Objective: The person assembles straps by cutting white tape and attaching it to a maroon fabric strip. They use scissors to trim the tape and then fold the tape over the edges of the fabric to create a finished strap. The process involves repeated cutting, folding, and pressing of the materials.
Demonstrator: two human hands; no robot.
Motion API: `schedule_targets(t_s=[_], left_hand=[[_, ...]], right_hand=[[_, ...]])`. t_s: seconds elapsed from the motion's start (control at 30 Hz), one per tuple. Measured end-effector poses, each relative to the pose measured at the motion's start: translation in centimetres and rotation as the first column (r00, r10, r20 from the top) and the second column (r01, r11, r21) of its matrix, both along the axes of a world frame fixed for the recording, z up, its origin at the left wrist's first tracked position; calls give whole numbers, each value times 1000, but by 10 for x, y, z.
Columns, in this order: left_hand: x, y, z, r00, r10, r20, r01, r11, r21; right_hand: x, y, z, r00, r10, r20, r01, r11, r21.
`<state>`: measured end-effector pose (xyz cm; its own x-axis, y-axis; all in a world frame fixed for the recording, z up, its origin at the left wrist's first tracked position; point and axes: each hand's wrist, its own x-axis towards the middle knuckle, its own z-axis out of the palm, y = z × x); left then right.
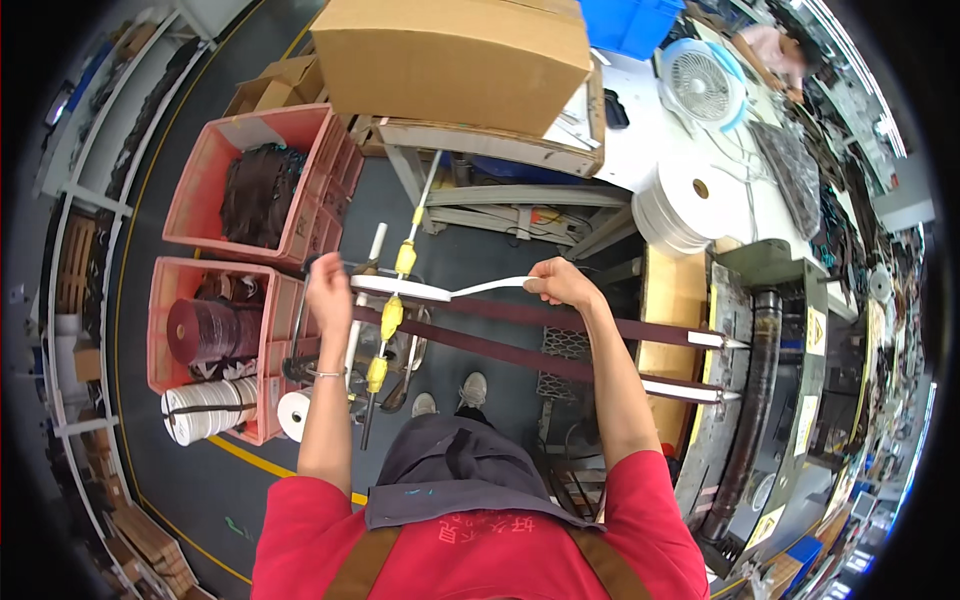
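Observation:
A flat roll of white tape (pixel 402 289) sits edge-on around a slanting rod wrapped with yellow bits (pixel 391 318). From its right side a strip of white tape (pixel 490 286) runs to my right hand (pixel 562 284), whose fingers are pinched on it. My left hand (pixel 328 294) is raised at the roll's left edge; its fingers are smeared, and whether they touch the roll is unclear. Below the strip, two dark maroon bands (pixel 510 358) stretch across to a machine with a dark roller (pixel 760 370). White pieces lie at the bands' right ends.
Pink bins (pixel 285 345) with maroon and white rolls stand at left. A large cardboard box (pixel 450 65) rests on the bench ahead. A big white spool (pixel 690 205) and a fan (pixel 703 82) occupy the white table at right. Another person (pixel 778 55) sits far right.

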<state>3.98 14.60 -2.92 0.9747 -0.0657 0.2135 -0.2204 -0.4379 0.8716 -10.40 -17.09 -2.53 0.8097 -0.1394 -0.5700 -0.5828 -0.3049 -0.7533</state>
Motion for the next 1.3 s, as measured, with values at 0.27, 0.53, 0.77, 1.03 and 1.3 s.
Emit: schedule_targets(t_s=[0.27, 0.53, 0.77, 1.03, 1.3], left_hand=[[-72, -156, 56, 128, -917, -377, 917, 255, -307], [-88, -181, 50, -148, -896, -418, 812, 131, -568], [-96, -198, 31, -156, -832, -533, 922, 71, -380], [-128, -218, 43, -237, -788, -568, 906, 32, -422], [-182, -235, 89, -478, -777, -409, 776, -155, -612]], right_hand=[[-58, 7, 87, 979, -66, 195, 59, 997, 45], [-139, -4, 91, 772, -574, 272, 472, 805, 360], [-178, -6, 71, 510, -773, 378, 775, 603, 187], [-216, -5, 72, 423, -820, 385, 805, 535, 254], [-228, 30, 105, 260, -864, 431, 739, 465, 487]])
